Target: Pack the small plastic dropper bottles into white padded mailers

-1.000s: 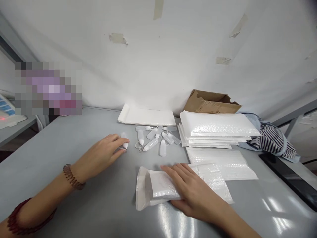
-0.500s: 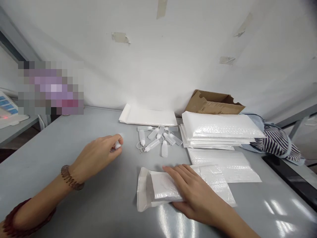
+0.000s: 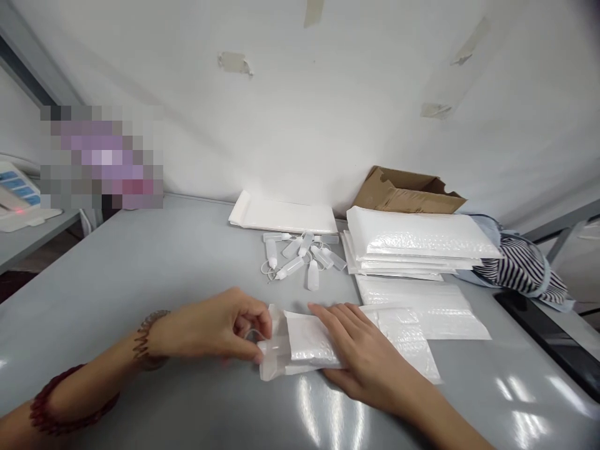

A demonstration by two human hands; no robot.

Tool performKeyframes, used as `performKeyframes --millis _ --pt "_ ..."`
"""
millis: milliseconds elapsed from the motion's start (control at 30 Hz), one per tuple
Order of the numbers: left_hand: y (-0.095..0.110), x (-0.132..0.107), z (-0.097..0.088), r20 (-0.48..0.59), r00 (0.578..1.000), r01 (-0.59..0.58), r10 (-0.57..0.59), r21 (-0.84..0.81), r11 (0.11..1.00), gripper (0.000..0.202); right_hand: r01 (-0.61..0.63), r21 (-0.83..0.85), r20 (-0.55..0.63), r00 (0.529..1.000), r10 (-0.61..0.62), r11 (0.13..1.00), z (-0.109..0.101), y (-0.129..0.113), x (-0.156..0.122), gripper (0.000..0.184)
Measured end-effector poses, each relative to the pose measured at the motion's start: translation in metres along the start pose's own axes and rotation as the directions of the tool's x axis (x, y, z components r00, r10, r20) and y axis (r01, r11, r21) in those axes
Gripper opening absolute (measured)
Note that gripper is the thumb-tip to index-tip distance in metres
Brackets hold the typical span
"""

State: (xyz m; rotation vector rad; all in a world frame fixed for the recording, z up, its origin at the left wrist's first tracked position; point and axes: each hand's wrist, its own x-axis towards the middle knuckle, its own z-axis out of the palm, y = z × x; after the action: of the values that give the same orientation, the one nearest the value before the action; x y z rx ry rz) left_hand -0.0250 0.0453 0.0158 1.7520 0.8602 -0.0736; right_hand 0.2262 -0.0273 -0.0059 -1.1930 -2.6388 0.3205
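Note:
My right hand (image 3: 359, 350) is wrapped over a white bubble mailer (image 3: 312, 340) lying on the grey table, its mouth turned to the left. At that mouth is my left hand (image 3: 222, 328), thumb and fingers closed on a small translucent squeeze bottle (image 3: 276, 345) with a thin looped strap. The bottle lies partly inside the mailer's opening, against the flap. Behind the hands, several similar bottles (image 3: 291, 267) with white caps are scattered in a loose group. How much of the held bottle sits inside is hard to see.
A stack of bubble mailers (image 3: 422, 234) stands at the right, with a brown cardboard box (image 3: 407, 194) behind it. More white mailers (image 3: 285, 215) lie by the wall. A black phone-like slab (image 3: 546, 331) and striped cloth (image 3: 525, 262) are at far right.
My left hand has moved right and toward me, bringing the squeeze bottle to the mailer's mouth. My right hand stays on the mailer. The view has shifted slightly.

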Motion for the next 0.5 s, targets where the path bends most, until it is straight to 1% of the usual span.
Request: performKeyframes --millis 67,100,167,200,267,300,400,500 --pt "0.002 0.004 0.010 -0.072 0.996 -0.059 0.060 0.024 0.998 0.010 0.008 -0.002 0.003 1.000 -0.008 1.000 0.001 -0.001 0.000 0.068" --pt "0.003 0.006 0.015 -0.120 0.986 -0.105 0.112 0.067 0.992 0.008 0.008 -0.001 0.007 1.000 -0.008 1.000 0.001 -0.002 0.001 0.068" --pt "0.004 0.009 0.024 -0.194 0.951 -0.209 0.242 0.179 0.961 0.004 0.008 0.002 0.016 1.000 -0.008 1.000 0.001 -0.002 0.001 0.068" --pt "0.004 0.010 0.028 -0.214 0.928 -0.259 0.306 0.221 0.940 0.006 0.008 0.005 0.020 1.000 -0.008 1.000 0.002 -0.002 0.001 0.068" --pt "0.004 0.013 0.032 -0.203 0.896 -0.350 0.395 0.226 0.909 0.014 0.010 0.007 0.022 1.000 -0.010 1.000 0.002 -0.002 0.001 0.068" --pt "0.004 0.014 0.032 -0.179 0.890 -0.385 0.419 0.195 0.902 0.017 0.011 0.008 0.022 1.000 -0.012 1.000 0.002 -0.002 0.001 0.069" --pt "0.005 0.016 0.033 -0.074 0.889 -0.448 0.452 0.064 0.892 0.022 0.009 0.010 0.013 1.000 -0.009 1.000 0.003 -0.002 0.000 0.069" --pt "0.006 0.018 0.036 -0.022 0.878 -0.479 0.479 -0.002 0.878 0.021 0.009 0.013 0.008 1.000 -0.009 1.000 0.003 -0.003 0.000 0.070"
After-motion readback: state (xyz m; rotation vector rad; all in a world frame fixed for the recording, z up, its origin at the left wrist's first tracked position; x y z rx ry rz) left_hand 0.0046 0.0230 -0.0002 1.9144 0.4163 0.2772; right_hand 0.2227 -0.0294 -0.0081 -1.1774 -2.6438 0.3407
